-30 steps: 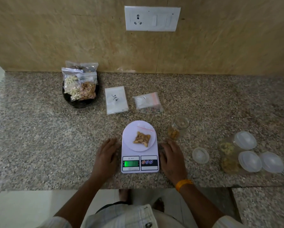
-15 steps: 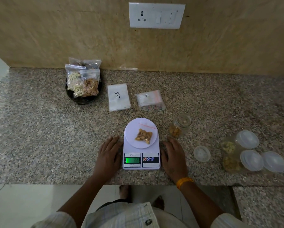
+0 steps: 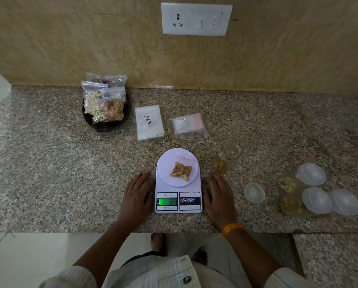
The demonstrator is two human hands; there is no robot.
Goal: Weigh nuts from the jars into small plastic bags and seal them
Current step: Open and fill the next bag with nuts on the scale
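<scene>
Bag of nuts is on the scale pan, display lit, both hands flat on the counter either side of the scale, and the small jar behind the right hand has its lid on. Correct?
Not quite: the head view shows the small jar open, its lid lying on the counter beside the right hand. The rest holds: bag of nuts on the scale, display lit, left hand flat too.

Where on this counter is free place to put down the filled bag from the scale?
Bare counter lies left of the scale and left hand, below the black bowl of bags. Another patch is behind the open jar, toward the wall. Crowded: right front, with closed jars and loose lid.
</scene>
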